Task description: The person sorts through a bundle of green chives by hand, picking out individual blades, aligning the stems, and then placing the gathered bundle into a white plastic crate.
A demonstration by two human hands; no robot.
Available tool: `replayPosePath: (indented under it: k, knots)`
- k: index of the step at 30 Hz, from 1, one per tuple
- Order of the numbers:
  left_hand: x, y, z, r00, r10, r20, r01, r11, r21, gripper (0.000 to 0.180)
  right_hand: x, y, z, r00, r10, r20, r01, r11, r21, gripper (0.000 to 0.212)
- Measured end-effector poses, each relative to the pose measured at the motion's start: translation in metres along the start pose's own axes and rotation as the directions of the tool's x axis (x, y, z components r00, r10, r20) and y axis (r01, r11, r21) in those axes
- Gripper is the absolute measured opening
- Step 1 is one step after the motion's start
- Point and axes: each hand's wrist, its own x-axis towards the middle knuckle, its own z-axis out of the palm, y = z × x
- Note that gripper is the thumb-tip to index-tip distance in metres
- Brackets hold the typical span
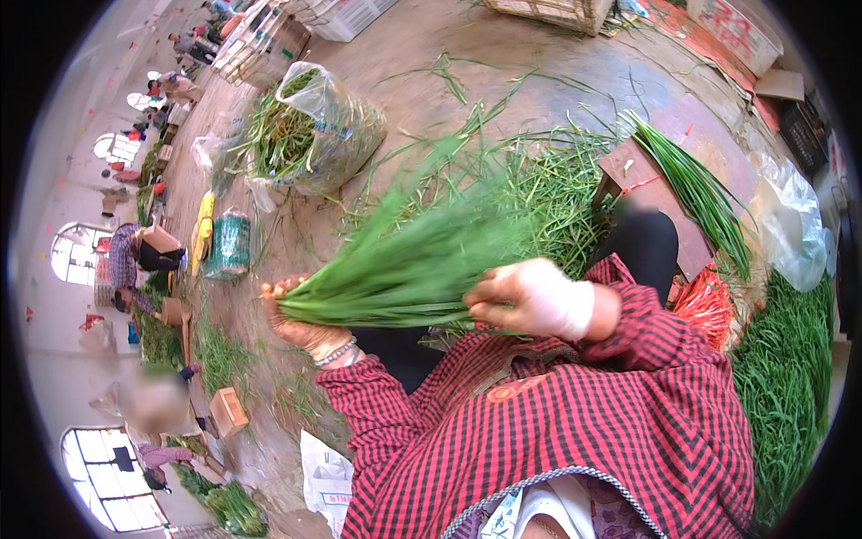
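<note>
My left hand (301,328) grips the cut ends of a thick bunch of green chive-like stalks (404,260) that fans out up and to the right. My right hand (530,298), partly wrapped in white, closes around the same bunch near its middle. Both forearms wear red and black checked sleeves, and a bead bracelet sits on the left wrist. The leaf tips are blurred.
Loose green stalks (557,189) litter the concrete floor ahead. A clear bag of greens (310,130) lies at upper left. A trimmed bundle (696,193) rests on a brown board, red ties (705,305) beside it. More greens (786,386) pile at right. Other people work at far left.
</note>
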Motion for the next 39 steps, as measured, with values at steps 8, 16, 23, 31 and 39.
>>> replayPosePath:
  k: [8,16,23,31,39]
  knots:
    - [0.017,0.074,0.032,0.557,0.128,0.820,-0.073,0.992,-0.106,0.009,-0.017,0.017,-0.104,0.869,0.445,-0.215,-0.223,0.742,0.633,0.030]
    - [0.024,0.058,0.050,0.374,0.143,0.916,0.034,0.985,-0.168,0.018,0.037,-0.006,-0.021,0.972,-0.210,-0.103,0.232,0.922,0.309,0.012]
    - [0.026,0.046,0.055,0.330,0.132,0.935,0.087,0.982,-0.170,0.019,0.054,-0.016,0.031,0.973,-0.149,-0.174,0.159,0.986,0.045,0.028]
    - [0.031,0.036,0.052,0.290,0.146,0.946,0.122,0.975,-0.188,0.021,0.071,-0.032,0.037,0.940,-0.303,-0.155,0.283,0.949,-0.141,0.029]
    - [0.029,0.028,0.051,0.280,0.096,0.955,0.127,0.983,-0.136,0.020,0.075,-0.032,0.026,0.922,-0.387,-0.001,0.354,0.842,-0.406,0.016]
